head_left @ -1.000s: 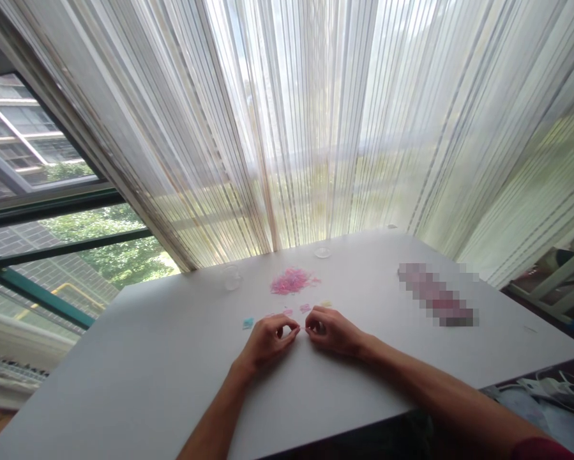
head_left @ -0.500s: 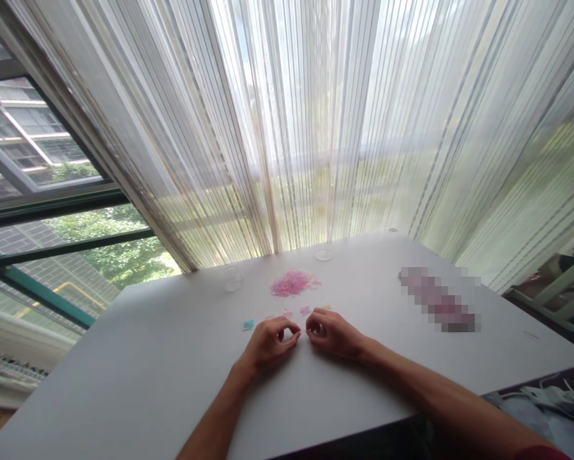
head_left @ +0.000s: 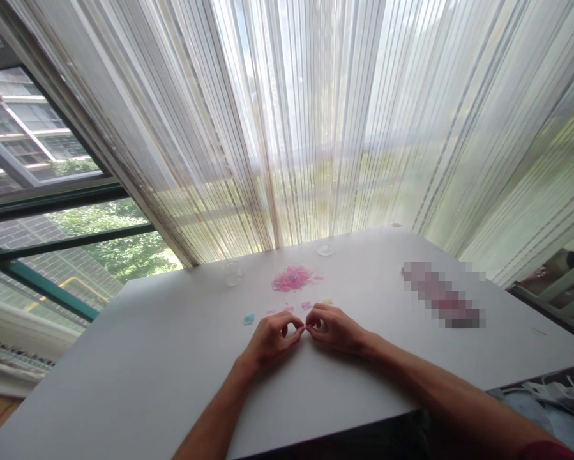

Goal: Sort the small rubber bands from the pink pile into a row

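Thumb and forefinger of my left hand point(head_left: 273, 337) are pinched, and so are those of my right hand point(head_left: 335, 330). The two sets of fingertips meet just above the white table point(head_left: 147, 364); whatever lies between them is too small to make out. Just beyond my hands is a row of small flat pieces: a turquoise piece point(head_left: 249, 319) on the left, several pink pieces point(head_left: 288, 309) in the middle, and a pale yellow piece point(head_left: 327, 302) partly hidden behind my right hand. Farther back lies a loose heap of thin pink pieces point(head_left: 294, 279).
A clear round container point(head_left: 234, 274) stands left of the heap, and a shallow clear dish point(head_left: 325, 250) sits near the table's back edge. A blurred-out pinkish object point(head_left: 442, 295) lies at the right. Sheer curtains point(head_left: 310, 128) hang behind the table.
My fingertips, slightly apart before, now meet. The view has shifted a little; the pieces and the heap lie as before on the table.
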`<state>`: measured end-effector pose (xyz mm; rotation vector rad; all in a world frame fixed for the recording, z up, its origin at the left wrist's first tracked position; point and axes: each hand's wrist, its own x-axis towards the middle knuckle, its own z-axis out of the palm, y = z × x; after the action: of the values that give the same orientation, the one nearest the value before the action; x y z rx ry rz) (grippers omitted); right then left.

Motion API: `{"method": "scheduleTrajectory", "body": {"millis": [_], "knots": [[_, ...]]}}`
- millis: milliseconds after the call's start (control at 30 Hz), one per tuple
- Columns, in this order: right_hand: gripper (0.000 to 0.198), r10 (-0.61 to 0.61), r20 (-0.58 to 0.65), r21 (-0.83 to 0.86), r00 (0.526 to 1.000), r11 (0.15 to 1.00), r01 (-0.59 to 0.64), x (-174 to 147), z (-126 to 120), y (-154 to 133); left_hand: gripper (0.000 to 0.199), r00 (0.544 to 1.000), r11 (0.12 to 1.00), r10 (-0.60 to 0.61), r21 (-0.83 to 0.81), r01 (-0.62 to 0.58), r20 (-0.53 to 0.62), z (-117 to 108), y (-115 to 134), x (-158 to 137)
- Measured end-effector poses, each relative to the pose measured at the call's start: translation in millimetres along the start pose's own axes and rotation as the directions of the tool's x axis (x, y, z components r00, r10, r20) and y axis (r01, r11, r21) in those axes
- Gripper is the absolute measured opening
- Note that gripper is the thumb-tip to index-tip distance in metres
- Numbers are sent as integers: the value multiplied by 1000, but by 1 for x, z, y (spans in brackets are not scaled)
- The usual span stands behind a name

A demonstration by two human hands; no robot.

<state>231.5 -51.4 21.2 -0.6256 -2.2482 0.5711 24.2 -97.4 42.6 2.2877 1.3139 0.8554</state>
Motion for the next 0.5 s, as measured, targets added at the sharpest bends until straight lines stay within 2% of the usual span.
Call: {"method": "scheduleTrajectory", "body": {"millis": [500], "knots": [[7,-7,-13,-15,1000,1000,7,1,-2,-2,11,1000,999,12,32,-11,-21,-1,1,0]]}}
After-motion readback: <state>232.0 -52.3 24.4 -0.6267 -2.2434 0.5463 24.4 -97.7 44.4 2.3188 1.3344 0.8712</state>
